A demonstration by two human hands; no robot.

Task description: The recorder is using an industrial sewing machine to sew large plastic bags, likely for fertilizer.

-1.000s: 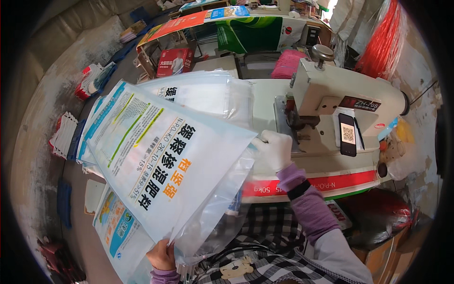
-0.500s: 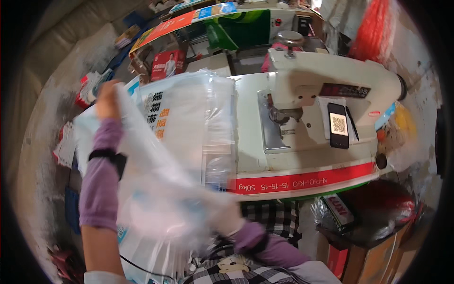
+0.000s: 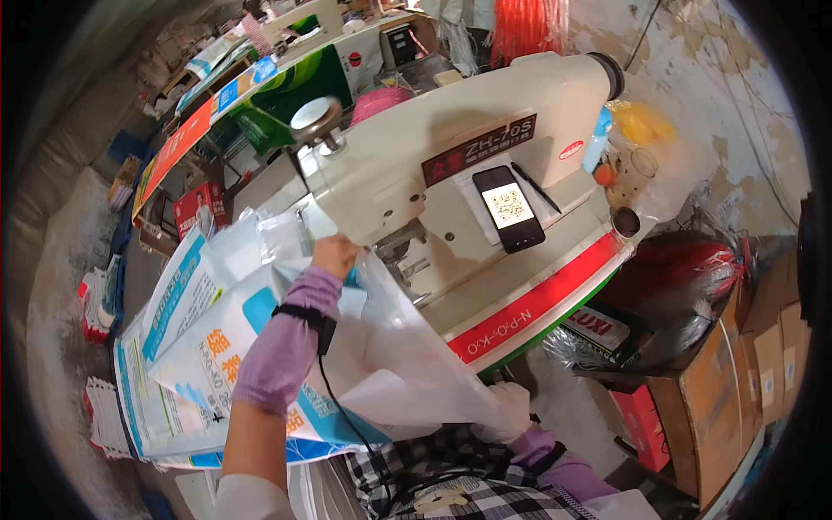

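The printed bag (image 3: 260,347) is held just in front of the sewing machine (image 3: 451,173), its top edge pinched shut in the left hand (image 3: 334,256) beside the needle head, its lower corner gripped by the gloved right hand (image 3: 511,412). The edge is best kept taut and level between both hands.

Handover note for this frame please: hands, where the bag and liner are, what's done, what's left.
Left hand: bare, gripping the top edge of the clear liner close to the sewing machine head.
Right hand: in a white glove, holding the liner's lower corner near the table's red front edge.
Bag: white and blue printed sack, lying on the stack at the left, under the left forearm.
Done: liner lifted and spread between both hands.
Left: no stitching visible yet; liner edge is not under the needle as far as I can tell.
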